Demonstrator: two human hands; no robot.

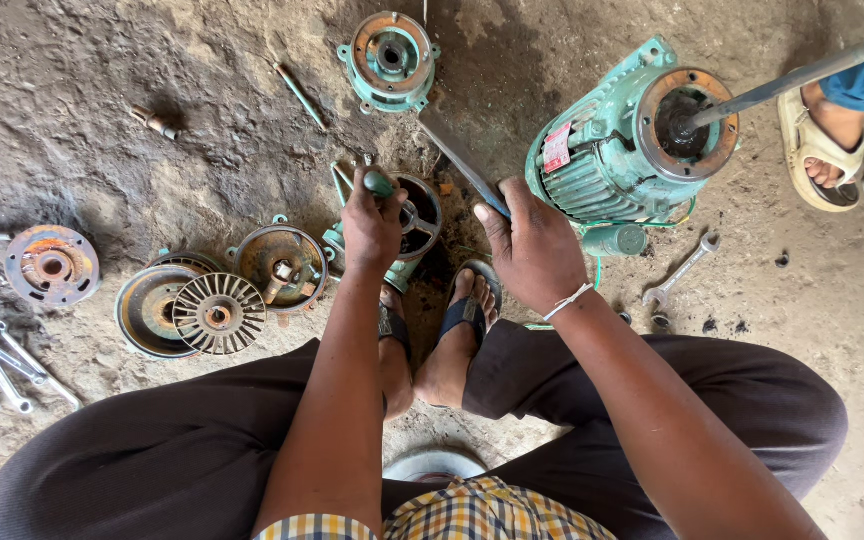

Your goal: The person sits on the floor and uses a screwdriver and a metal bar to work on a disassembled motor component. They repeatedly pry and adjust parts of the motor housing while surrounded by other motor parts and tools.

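Diagonally, the right hand's (537, 250) flat metal bar (457, 155) points up-left.

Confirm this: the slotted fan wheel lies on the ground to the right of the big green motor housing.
Not right. The slotted fan wheel lies on the ground to the left of the big green motor housing, beside the rusty round covers; the head view shows it.

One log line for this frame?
left hand: grips green-handled tool | right hand: holds flat metal bar | between: rusty housing | ground
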